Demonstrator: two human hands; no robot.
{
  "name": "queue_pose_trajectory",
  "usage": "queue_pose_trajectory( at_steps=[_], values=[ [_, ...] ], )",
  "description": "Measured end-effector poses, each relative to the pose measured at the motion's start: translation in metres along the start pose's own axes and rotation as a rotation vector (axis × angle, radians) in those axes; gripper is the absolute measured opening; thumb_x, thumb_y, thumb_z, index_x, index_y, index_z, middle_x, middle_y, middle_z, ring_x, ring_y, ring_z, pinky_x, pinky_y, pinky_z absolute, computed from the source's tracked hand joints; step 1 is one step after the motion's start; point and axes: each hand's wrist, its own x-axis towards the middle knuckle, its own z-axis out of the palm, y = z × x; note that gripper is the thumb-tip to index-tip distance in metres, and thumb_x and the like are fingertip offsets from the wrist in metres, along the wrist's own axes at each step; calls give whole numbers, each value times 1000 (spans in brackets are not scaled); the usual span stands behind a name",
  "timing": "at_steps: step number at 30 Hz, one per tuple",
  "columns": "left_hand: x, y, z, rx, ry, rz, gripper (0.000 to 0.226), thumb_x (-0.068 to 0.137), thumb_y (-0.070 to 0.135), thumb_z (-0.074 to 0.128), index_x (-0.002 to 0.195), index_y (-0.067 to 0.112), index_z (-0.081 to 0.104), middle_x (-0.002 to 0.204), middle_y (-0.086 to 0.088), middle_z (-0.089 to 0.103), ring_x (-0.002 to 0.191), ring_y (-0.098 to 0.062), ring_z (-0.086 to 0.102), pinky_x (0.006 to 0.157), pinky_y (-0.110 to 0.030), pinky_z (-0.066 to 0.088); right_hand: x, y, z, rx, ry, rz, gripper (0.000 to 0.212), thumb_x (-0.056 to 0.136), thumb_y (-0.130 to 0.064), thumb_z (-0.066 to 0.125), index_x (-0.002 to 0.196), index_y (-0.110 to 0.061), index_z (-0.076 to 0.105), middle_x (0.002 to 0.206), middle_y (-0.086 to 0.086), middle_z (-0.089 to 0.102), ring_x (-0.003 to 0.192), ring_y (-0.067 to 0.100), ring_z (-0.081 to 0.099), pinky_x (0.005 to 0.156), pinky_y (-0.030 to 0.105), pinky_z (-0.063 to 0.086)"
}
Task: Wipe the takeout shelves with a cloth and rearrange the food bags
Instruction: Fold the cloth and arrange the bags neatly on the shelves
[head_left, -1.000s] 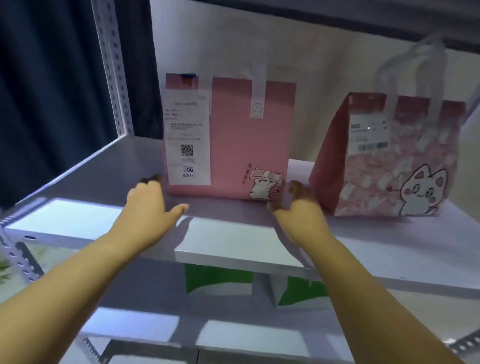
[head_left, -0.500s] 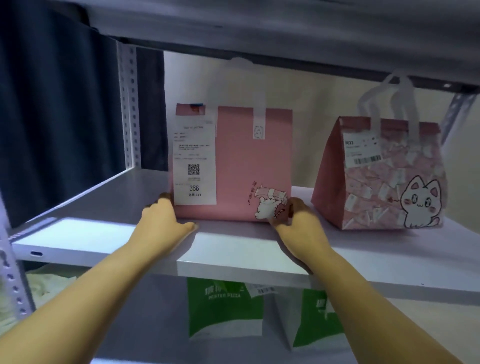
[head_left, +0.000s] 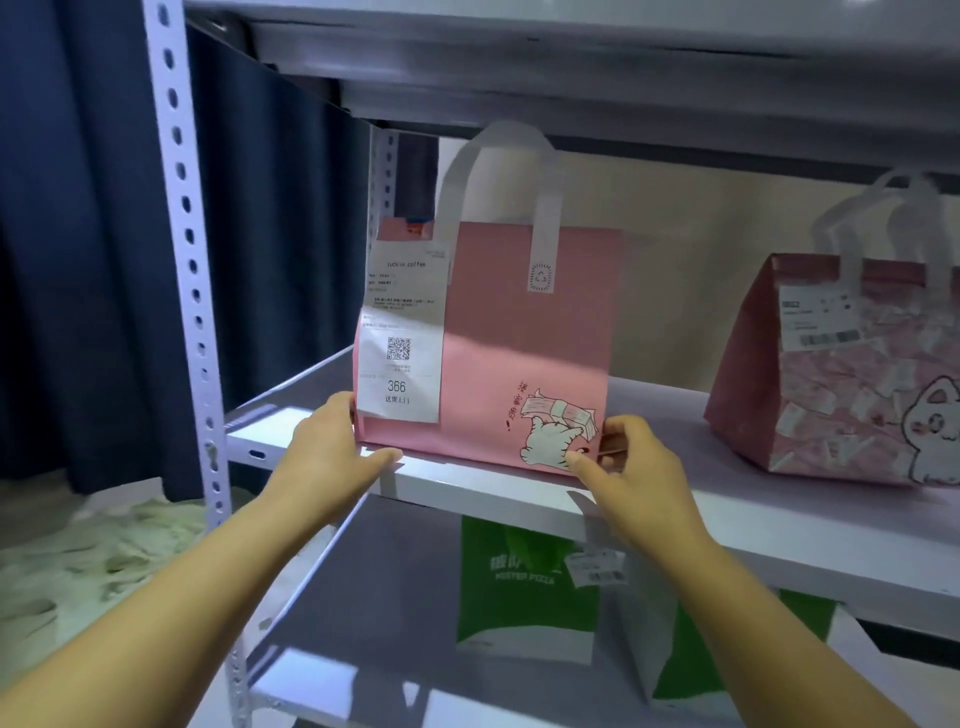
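Shelf in front of me, middle tier. Pink bag upright near its front edge, broad face toward me, long axis left-right. Second bag well apart, to right. I see left hand against bag's lower left edge, right hand pinching lower right corner: both holding bag between them, equally near. Next slide looks sideways, my guess.
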Motion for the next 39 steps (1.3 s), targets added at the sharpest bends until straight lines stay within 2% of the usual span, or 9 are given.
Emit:
queue_pose_trajectory(
  at_steps=[8, 13, 16, 19, 23, 29, 32, 35, 39],
  values=[
    [-4, -11, -9, 39, 31, 7, 52, 73, 35, 72, 116, 22, 48, 112, 3, 61, 95, -15, 52, 72, -27, 41, -14, -14, 6, -11, -22, -26, 30, 83, -34, 67, 103, -29, 46, 101, -12, 58, 80, -4, 54, 52, 6, 39],
    [-13, -1, -16, 97, 117, -10, 60, 74, 38, 70, 125, 15, 48, 124, -6, 54, 116, -25, 47, 89, -40, 45, -18, -14, -5, -13, -5, -35, 30, 82, -37, 68, 103, -27, 49, 103, -9, 59, 92, 7, 56, 63, 9, 39],
    [-29, 19, -20, 66, 237, 83, 53, 76, 33, 72, 121, 16, 50, 117, -6, 53, 111, -24, 48, 87, -38, 42, -23, -12, -18, -23, 48, -90, 23, 82, -35, 67, 99, -27, 52, 98, -10, 60, 91, 7, 57, 68, 15, 42],
    [-47, 48, -15, 56, 246, 222, 50, 76, 31, 72, 119, 13, 52, 111, -5, 54, 105, -23, 51, 86, -36, 43, -30, -3, -35, -36, 84, -115, 17, 84, -33, 66, 95, -27, 56, 94, -11, 62, 88, 4, 58, 74, 25, 51],
    [-65, 97, 12, 6, 129, 381, 41, 77, 31, 71, 112, 14, 57, 100, 7, 51, 92, -12, 50, 79, -28, 43, -39, 23, -66, -85, 80, -91, 13, 84, -36, 63, 92, -26, 59, 88, -14, 62, 85, 3, 59, 75, 29, 53],
    [-76, 162, 87, -12, -66, 556, 36, 82, 36, 64, 112, 17, 56, 101, 6, 52, 96, -15, 50, 83, -26, 39, -39, 77, -128, -189, 165, -1, 8, 84, -35, 63, 87, -28, 59, 84, -16, 63, 82, -1, 58, 71, 20, 47],
    [-75, 186, 128, -25, -155, 577, 41, 84, 40, 61, 117, 18, 54, 111, 4, 53, 105, -15, 49, 89, -27, 41, -34, 104, -159, -254, 207, 60, 8, 83, -34, 64, 85, -30, 57, 82, -16, 61, 80, -1, 56, 65, 15, 41],
    [-67, 209, 163, -3, -221, 544, 45, 85, 41, 59, 122, 17, 50, 120, 1, 52, 112, -18, 46, 93, -29, 40, -25, 133, -190, -321, 260, 136, 9, 83, -34, 63, 87, -29, 55, 83, -14, 61, 80, 7, 57, 65, 21, 42],
    [-54, 237, 199, 80, -278, 463, 58, 85, 46, 56, 131, 15, 39, 132, -4, 44, 121, -24, 38, 97, -35, 39, -7, 169, -224, -407, 371, 225, 27, 85, -33, 61, 109, -21, 54, 103, 0, 61, 93, 21, 57, 76, 30, 44]
  ],
)
